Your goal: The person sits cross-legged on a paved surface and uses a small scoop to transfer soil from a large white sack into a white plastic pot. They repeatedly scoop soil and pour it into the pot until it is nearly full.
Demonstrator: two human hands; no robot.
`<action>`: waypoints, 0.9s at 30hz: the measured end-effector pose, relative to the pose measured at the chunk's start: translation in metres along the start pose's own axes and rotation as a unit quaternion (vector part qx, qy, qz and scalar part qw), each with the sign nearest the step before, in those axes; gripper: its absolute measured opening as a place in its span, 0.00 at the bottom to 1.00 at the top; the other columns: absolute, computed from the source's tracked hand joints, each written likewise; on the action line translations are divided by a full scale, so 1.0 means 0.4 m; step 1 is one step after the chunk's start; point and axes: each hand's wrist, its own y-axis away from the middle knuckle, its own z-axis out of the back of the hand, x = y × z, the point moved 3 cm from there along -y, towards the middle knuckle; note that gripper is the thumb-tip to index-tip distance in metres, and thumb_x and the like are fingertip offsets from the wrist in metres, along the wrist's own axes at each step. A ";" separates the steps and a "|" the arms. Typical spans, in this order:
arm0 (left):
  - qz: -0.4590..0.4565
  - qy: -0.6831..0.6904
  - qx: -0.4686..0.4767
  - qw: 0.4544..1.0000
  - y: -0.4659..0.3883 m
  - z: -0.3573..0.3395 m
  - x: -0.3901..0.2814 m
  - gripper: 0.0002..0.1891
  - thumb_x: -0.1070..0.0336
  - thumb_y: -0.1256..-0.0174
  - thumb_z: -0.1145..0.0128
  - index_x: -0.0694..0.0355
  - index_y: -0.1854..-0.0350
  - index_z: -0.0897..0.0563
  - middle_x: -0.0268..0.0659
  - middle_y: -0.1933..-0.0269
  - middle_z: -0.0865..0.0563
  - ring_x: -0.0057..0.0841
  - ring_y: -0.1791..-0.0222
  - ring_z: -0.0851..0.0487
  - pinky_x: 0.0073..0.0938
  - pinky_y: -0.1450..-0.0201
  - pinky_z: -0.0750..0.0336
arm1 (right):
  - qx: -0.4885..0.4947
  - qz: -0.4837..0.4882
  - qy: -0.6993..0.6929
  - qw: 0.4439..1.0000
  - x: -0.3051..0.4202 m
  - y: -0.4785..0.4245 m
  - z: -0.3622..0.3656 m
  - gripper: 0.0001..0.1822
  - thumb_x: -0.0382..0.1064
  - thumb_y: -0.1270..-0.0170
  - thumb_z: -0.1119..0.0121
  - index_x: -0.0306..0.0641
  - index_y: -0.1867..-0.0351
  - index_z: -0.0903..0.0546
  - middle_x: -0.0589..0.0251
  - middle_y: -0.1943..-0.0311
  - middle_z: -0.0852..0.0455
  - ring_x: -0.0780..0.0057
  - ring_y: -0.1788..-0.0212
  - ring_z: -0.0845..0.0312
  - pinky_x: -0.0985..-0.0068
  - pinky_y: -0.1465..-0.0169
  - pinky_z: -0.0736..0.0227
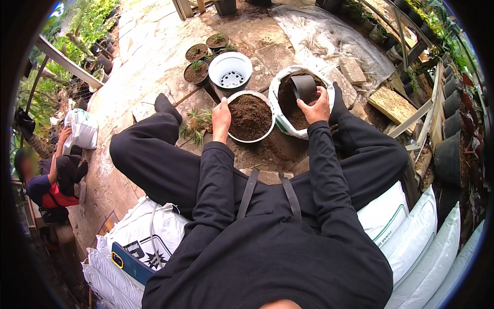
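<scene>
My left hand grips the left rim of a white plastic pot filled with brown soil. My right hand holds a small black plastic pot, tilted over the soil inside an opened white sack. Behind the filled pot stands a white pot with drainage holes in its bottom and no soil. Several small black pots with soil and small green plants stand close to its left, among them one pot at the front. Loose grassy plants lie on the paving left of my left hand.
White filled sacks lie at both sides of me; a dark blue phone leans on those at the left. Another person sits at the far left by a white sack. Plastic sheeting and a patterned block lie at the right.
</scene>
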 end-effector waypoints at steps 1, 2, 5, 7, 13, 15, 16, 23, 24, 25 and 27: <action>0.001 0.002 -0.001 1.000 0.001 0.000 0.001 0.27 0.46 0.18 0.53 0.69 0.52 0.13 0.46 0.66 0.12 0.32 0.63 0.17 0.34 0.51 0.25 | 0.017 -0.014 0.045 0.999 -0.019 0.002 -0.008 0.42 0.44 0.55 0.19 0.41 0.38 0.28 0.53 0.43 0.22 0.55 0.45 0.18 0.61 0.41 0.21; 0.003 -0.001 0.002 1.000 0.001 0.001 0.002 0.26 0.46 0.18 0.53 0.69 0.52 0.13 0.46 0.65 0.12 0.32 0.62 0.17 0.34 0.51 0.25 | 0.033 -0.028 0.089 0.995 -0.038 0.008 -0.016 0.42 0.44 0.55 0.19 0.41 0.37 0.28 0.53 0.42 0.22 0.54 0.43 0.18 0.61 0.40 0.21; 0.005 -0.006 0.003 1.000 -0.007 0.001 0.010 0.26 0.46 0.18 0.53 0.69 0.51 0.13 0.46 0.64 0.12 0.32 0.61 0.17 0.34 0.50 0.25 | 0.097 -0.066 0.181 0.976 -0.078 0.034 -0.053 0.44 0.45 0.54 0.18 0.44 0.35 0.29 0.52 0.41 0.23 0.51 0.43 0.17 0.60 0.38 0.20; 0.007 -0.007 -0.004 1.000 -0.007 -0.002 0.011 0.26 0.46 0.18 0.53 0.68 0.50 0.13 0.46 0.63 0.12 0.32 0.61 0.17 0.34 0.50 0.26 | 0.153 -0.069 0.217 0.962 -0.077 0.045 -0.073 0.45 0.44 0.55 0.18 0.44 0.34 0.30 0.52 0.41 0.23 0.51 0.43 0.16 0.60 0.39 0.20; 0.011 -0.014 -0.002 1.000 0.004 -0.001 -0.003 0.27 0.46 0.18 0.53 0.67 0.48 0.13 0.48 0.60 0.10 0.34 0.57 0.14 0.34 0.47 0.25 | 0.285 -0.148 0.085 0.943 -0.149 0.017 -0.106 0.48 0.52 0.56 0.19 0.25 0.35 0.24 0.45 0.48 0.13 0.61 0.52 0.11 0.69 0.51 0.15; 0.012 -0.008 0.012 1.000 -0.011 0.006 0.014 0.26 0.46 0.18 0.53 0.67 0.47 0.13 0.49 0.59 0.10 0.35 0.55 0.14 0.34 0.46 0.25 | 0.293 -0.217 -0.066 0.929 -0.157 0.006 -0.101 0.48 0.52 0.52 0.18 0.21 0.34 0.24 0.51 0.54 0.12 0.72 0.65 0.13 0.76 0.61 0.17; 0.013 -0.005 0.018 1.000 -0.016 0.012 0.025 0.26 0.46 0.18 0.53 0.67 0.47 0.13 0.49 0.58 0.10 0.35 0.55 0.13 0.34 0.46 0.25 | 0.270 -0.216 -0.078 0.935 -0.148 -0.003 -0.092 0.49 0.53 0.52 0.17 0.21 0.34 0.25 0.51 0.54 0.12 0.74 0.66 0.14 0.76 0.62 0.17; 0.006 -0.008 0.007 1.000 -0.003 -0.002 0.002 0.26 0.46 0.18 0.52 0.67 0.47 0.13 0.49 0.59 0.10 0.35 0.56 0.14 0.34 0.47 0.25 | 0.157 -0.153 -0.089 0.972 -0.242 -0.031 -0.104 0.52 0.55 0.51 0.16 0.19 0.33 0.28 0.56 0.59 0.14 0.76 0.68 0.16 0.78 0.67 0.20; 0.011 -0.016 0.006 1.000 0.007 0.005 -0.010 0.26 0.46 0.18 0.52 0.67 0.47 0.13 0.49 0.59 0.10 0.35 0.55 0.14 0.34 0.47 0.25 | 0.162 -0.169 -0.107 0.966 -0.215 -0.025 -0.094 0.52 0.54 0.51 0.16 0.19 0.33 0.28 0.57 0.59 0.14 0.76 0.68 0.16 0.79 0.67 0.20; 0.015 -0.023 0.006 1.000 0.012 0.010 -0.014 0.26 0.46 0.18 0.52 0.67 0.47 0.13 0.49 0.58 0.10 0.35 0.55 0.13 0.34 0.47 0.25 | 0.181 -0.176 -0.129 0.959 -0.188 -0.023 -0.083 0.52 0.54 0.51 0.16 0.19 0.33 0.28 0.52 0.56 0.15 0.74 0.63 0.15 0.77 0.64 0.19; 0.015 -0.022 0.003 1.000 0.015 0.010 -0.017 0.26 0.46 0.18 0.52 0.67 0.47 0.13 0.50 0.58 0.10 0.35 0.55 0.13 0.34 0.47 0.25 | 0.216 -0.191 -0.172 0.942 -0.147 -0.021 -0.064 0.52 0.55 0.52 0.17 0.21 0.32 0.28 0.44 0.51 0.16 0.70 0.55 0.13 0.75 0.58 0.16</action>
